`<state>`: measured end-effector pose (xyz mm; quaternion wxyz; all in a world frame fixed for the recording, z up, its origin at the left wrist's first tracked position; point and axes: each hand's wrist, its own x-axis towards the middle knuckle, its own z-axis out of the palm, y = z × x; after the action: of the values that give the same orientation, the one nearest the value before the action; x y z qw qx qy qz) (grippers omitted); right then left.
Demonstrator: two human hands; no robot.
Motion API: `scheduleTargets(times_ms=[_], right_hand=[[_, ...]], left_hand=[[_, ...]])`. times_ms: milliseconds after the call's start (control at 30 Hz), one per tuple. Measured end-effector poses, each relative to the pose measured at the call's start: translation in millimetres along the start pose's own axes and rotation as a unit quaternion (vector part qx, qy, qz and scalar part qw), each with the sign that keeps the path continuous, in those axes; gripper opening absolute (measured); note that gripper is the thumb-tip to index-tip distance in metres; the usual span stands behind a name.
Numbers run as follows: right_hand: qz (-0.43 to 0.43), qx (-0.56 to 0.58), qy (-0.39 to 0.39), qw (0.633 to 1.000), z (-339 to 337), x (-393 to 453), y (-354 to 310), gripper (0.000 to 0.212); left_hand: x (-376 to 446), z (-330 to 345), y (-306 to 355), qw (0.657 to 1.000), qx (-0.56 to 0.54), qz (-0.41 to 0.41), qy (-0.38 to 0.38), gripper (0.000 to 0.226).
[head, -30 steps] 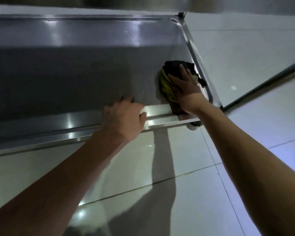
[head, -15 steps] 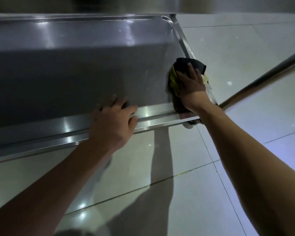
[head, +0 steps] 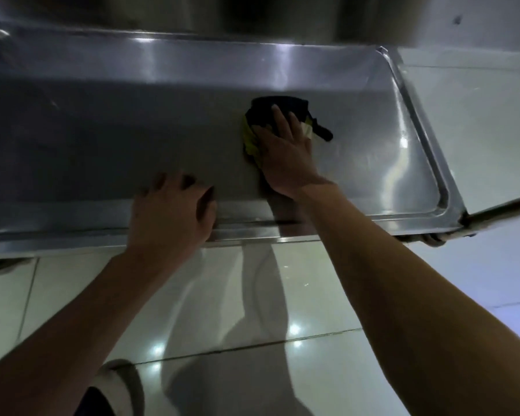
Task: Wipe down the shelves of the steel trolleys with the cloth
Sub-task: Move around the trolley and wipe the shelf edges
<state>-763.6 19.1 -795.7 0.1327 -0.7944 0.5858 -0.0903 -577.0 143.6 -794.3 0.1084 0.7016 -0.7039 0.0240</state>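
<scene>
A low steel trolley shelf (head: 102, 139) with a raised rim fills the upper half of the head view. On it, right of centre, lies a bunched black and yellow cloth (head: 261, 112). My right hand (head: 285, 154) presses flat on the cloth with straight fingers, covering most of it. My left hand (head: 171, 214) rests on the shelf's near rim, its fingers curled over the edge onto the shelf surface.
Glossy white floor tiles (head: 222, 310) lie below the shelf and to its right. A steel trolley frame bar (head: 505, 210) runs off from the shelf's near right corner. A caster wheel (head: 433, 238) shows under that corner. Another steel surface sits above the shelf.
My right hand has slid the cloth leftward, away from the shelf's right rim toward the middle. My left hand stays on the near rim.
</scene>
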Motion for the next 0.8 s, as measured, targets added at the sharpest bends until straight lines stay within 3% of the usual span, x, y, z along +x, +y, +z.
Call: scheduleTargets(times_ms=[167,333,567,667,733,800], right_hand=[[-0.145,0.001,-0.061,0.988,33,30,-83,0.051],[-0.213,-0.035,-0.081,0.973,32,44,-79,0.053],[-0.133,-0.008,-0.040,0.990,11,31,-22,0.048],[-0.121,-0.035,-0.020,0.992,-8,26,15,0.048],[-0.117,-0.039,0.005,0.992,-20,22,42,0.046],[-0.080,-0.050,0.024,0.995,-31,17,76,0.044]], left_hand=[[-11,1,-12,1.000,-0.017,0.003,-0.009,0.032],[-11,-2,-17,1.000,-0.014,0.009,-0.010,0.034],[2,-15,15,0.998,0.028,0.004,-0.051,0.031],[15,-18,53,0.996,-0.036,0.057,-0.054,0.039],[20,-16,85,0.988,-0.102,0.071,-0.090,0.041],[20,-9,110,0.984,-0.095,0.065,-0.135,0.045]])
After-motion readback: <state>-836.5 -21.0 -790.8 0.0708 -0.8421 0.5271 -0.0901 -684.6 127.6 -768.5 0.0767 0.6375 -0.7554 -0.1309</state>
